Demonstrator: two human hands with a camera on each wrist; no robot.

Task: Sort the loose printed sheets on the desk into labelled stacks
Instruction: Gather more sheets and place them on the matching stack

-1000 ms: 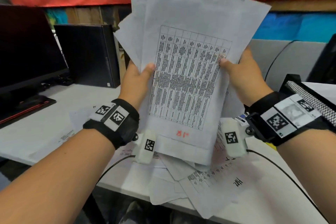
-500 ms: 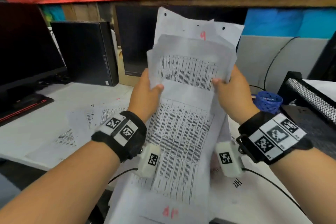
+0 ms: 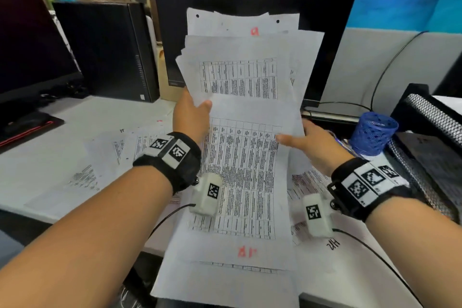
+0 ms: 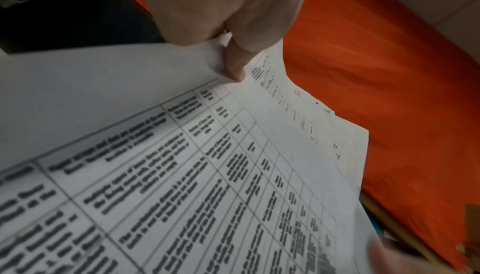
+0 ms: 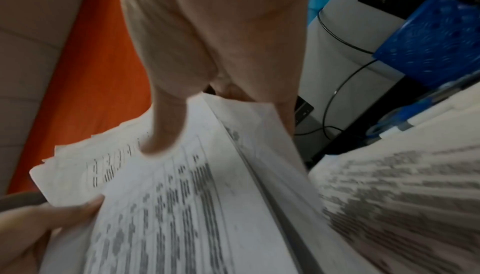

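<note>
My left hand [image 3: 193, 114] grips a fanned bundle of printed sheets [image 3: 240, 40] by its left edge, upright over the desk, thumb [image 4: 235, 64] on the front. My right hand [image 3: 297, 139] pinches the right edge of the front sheet [image 3: 240, 170], a printed table with a red mark near its bottom edge; its thumb [image 5: 166, 134] lies on the print. This sheet hangs lower than the bundle, reaching past the desk's front edge. More loose sheets [image 3: 100, 157] lie on the white desk [image 3: 37, 165] to the left and others [image 3: 310, 180] below my right hand.
A dark monitor [image 3: 25, 40], a black PC tower [image 3: 105, 50] and a second monitor [image 3: 325, 7] stand at the back. A blue mesh pen cup [image 3: 372, 132] and a black mesh tray [image 3: 435, 117] sit at the right. A black cable [image 3: 385, 262] crosses the near desk.
The bundle has come down from in front of my face. The front sheet has slid down off it, and my right hand has dropped with that sheet's edge.
</note>
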